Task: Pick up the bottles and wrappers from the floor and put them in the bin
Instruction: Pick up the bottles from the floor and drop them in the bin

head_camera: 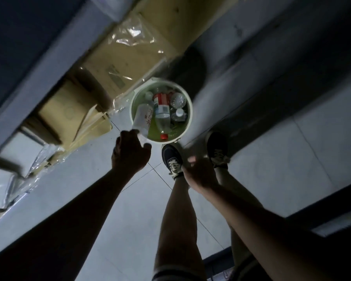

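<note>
Your left hand [131, 152] holds a clear bottle [143, 118] by its lower end, fingers curled round it, right at the near-left rim of the bin [188, 102]. The bottle's long axis runs from your hand up and to the right, tilted over the rim and into the bin. Its pale label carries red characters, too blurred to read.

Inside the round, pale-rimmed bin, whose inner wall looks green, lie several more bottles. One with a red cap [164, 136] points that cap toward you, its body running away from you and bearing a red and white label [160, 102] on which no lettering can be made out. A crumpled clear bottle [177, 100] and a small white-capped one [179, 112] lie to its right.

Your right hand [199, 172] hangs apart from the bin, nearer you, over your feet. Its fingers look loosely curled and hold nothing that shows, though blur hides the detail.

The bin stands on a pale tiled floor [272, 151] with thin dark joints, just ahead of your dark laced shoes [172, 159]. To the left, flattened cardboard boxes [118, 63] and clear plastic sheeting [24, 175] lie along a wall. The room is dim.
</note>
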A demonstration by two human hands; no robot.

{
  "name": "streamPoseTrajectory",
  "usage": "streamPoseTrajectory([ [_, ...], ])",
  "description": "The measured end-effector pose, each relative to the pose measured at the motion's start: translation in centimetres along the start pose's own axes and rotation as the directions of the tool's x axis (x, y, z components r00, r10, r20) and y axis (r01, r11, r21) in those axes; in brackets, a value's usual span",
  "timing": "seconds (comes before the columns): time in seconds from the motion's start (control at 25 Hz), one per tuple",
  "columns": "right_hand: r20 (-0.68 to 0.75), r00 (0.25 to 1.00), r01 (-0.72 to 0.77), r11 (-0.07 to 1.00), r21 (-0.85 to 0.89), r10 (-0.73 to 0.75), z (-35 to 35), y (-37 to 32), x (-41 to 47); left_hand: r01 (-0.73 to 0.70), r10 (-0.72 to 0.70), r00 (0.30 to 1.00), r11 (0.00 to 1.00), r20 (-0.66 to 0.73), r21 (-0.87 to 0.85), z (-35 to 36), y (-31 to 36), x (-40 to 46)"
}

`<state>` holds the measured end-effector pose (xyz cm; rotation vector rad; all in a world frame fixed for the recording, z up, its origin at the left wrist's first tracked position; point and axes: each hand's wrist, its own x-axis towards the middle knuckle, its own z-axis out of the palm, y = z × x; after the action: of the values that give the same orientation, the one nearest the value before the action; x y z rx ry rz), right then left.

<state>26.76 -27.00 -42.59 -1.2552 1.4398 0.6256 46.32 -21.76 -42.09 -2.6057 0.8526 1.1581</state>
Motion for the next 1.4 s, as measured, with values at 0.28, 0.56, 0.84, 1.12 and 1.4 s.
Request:
streamPoseTrajectory([
  [0.28, 0.090, 0.976, 0.215, 0.947, -0.239, -0.199, -10.6, -0.8, -13.8, -0.011, 0.012, 0.998, 1.000, 0.056, -0.025, -8.3, 3.7, -16.0],
  [0.56, 0.136, 0.864, 0.475, 0.692, -0.544, -0.486, -18.9, -5.2, -25.4, -0.067, 0.009, 0.977, 0.960, -0.212, -0.270, -13.9, 6.4, -30.9],
  [0.84, 0.352, 0.691, 0.613, 0.254, -0.748, -0.631, -18.9, -7.3, -34.3, 0.058, -0.295, 0.877, 0.848, -0.379, -0.526, -11.0, 2.7, -45.2],
  [1.12, 0.674, 0.522, 0.693, -0.201, -0.692, -0.522, -13.0, -6.5, -41.2, 0.299, -0.726, 0.655, 0.501, -0.207, -0.812, 0.4, 0.0, -59.6],
  [1.4, 0.876, 0.349, 0.709, -0.519, -0.479, -0.332, -6.9, -1.3, -46.7, 0.397, -0.875, 0.463, 0.062, 0.142, -0.916, 10.9, 5.3, -70.0],
])
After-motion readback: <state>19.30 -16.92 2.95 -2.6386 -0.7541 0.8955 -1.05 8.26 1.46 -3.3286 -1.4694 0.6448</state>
